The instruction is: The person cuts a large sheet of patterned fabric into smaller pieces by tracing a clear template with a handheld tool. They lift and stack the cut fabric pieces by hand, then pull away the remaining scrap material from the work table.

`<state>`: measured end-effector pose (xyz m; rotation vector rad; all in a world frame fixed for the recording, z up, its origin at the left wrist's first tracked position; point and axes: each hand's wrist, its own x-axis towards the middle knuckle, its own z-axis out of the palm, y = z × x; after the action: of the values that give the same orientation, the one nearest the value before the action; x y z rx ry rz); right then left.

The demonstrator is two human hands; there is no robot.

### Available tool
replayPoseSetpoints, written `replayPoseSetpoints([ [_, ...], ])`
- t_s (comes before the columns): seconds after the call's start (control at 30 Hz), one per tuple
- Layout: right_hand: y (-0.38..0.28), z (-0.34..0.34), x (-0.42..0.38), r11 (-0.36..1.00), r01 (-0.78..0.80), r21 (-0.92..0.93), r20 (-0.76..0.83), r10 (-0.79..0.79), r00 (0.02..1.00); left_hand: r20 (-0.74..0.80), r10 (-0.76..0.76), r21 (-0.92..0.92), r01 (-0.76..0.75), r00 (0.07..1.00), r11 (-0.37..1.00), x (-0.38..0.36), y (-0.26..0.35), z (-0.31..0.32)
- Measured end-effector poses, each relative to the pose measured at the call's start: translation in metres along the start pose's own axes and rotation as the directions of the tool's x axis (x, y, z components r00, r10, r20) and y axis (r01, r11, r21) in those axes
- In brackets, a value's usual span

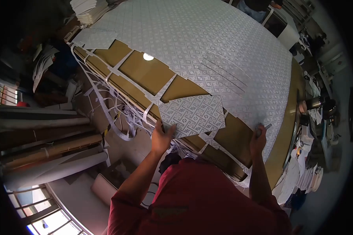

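A cut piece of grey patterned fabric (192, 115) lies at the near edge of the table, partly over brown board and fabric strips. My left hand (163, 137) is closed on its lower left corner, thumb on top. On the right, my right hand (259, 138) is closed around a small metallic tool (268, 126), whose tip sticks out past the fingers; its kind cannot be made out. This hand is over the edge of the large patterned sheet (176, 31). Cut-out gaps along the sheet show the brown tabletop (143, 72).
Rolls of material (47, 137) lie at the left. Loose white strips (106, 102) hang off the table's left edge. Paper stacks (308, 178) and a dark cylinder (313, 103) are at the right. Another person (252, 9) stands at the far side.
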<state>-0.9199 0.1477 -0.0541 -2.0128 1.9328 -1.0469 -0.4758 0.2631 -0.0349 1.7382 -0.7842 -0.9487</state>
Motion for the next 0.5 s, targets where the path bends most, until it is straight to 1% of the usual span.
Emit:
replayPoseSetpoints([
  [0.03, 0.008, -0.011, -0.009, 0.999, -0.038, -0.034, -0.024, 0.037, 0.999, 0.036, -0.041, 0.075, 0.038, 0.998, 0.996, 0.002, 0.002, -0.003],
  [0.1, 0.026, -0.029, -0.018, 0.977, -0.128, -0.173, -0.039, 0.123, 0.992, 0.045, 0.039, -0.159, -0.032, 0.998, 0.987, 0.000, 0.007, -0.001],
  [0.13, 0.029, -0.038, -0.026, 0.961, -0.179, -0.210, -0.080, 0.166, 0.983, 0.072, 0.077, -0.126, -0.068, 0.994, 0.990, 0.004, 0.000, -0.004],
  [0.2, 0.019, -0.046, -0.045, 0.955, -0.223, -0.195, -0.094, 0.208, 0.974, 0.102, 0.040, -0.143, -0.026, 0.994, 0.989, 0.003, -0.002, -0.006],
  [0.27, 0.015, -0.046, -0.066, 0.947, -0.197, -0.253, -0.128, 0.169, 0.977, 0.140, 0.177, -0.134, -0.158, 0.974, 0.978, 0.002, -0.001, -0.006],
  [0.33, 0.008, -0.042, -0.074, 0.933, -0.087, -0.349, -0.210, 0.012, 0.978, 0.178, 0.174, -0.061, -0.165, 0.969, 0.984, 0.009, -0.022, -0.011],
  [0.37, 0.002, -0.042, -0.075, 0.921, -0.121, -0.371, -0.236, 0.032, 0.971, 0.211, 0.151, -0.136, -0.124, 0.966, 0.983, 0.007, -0.011, -0.009],
  [0.4, -0.005, -0.041, -0.075, 0.928, -0.141, -0.345, -0.244, 0.056, 0.968, 0.246, 0.161, -0.139, -0.130, 0.956, 0.982, 0.007, -0.010, -0.005],
  [0.47, -0.009, -0.044, -0.076, 0.935, -0.170, -0.313, -0.268, 0.085, 0.960, 0.212, 0.151, -0.110, -0.130, 0.966, 0.985, 0.009, -0.010, -0.008],
  [0.5, -0.010, -0.044, -0.076, 0.940, -0.166, -0.300, -0.258, 0.088, 0.962, 0.221, 0.164, -0.108, -0.143, 0.961, 0.984, 0.009, -0.014, -0.010],
])
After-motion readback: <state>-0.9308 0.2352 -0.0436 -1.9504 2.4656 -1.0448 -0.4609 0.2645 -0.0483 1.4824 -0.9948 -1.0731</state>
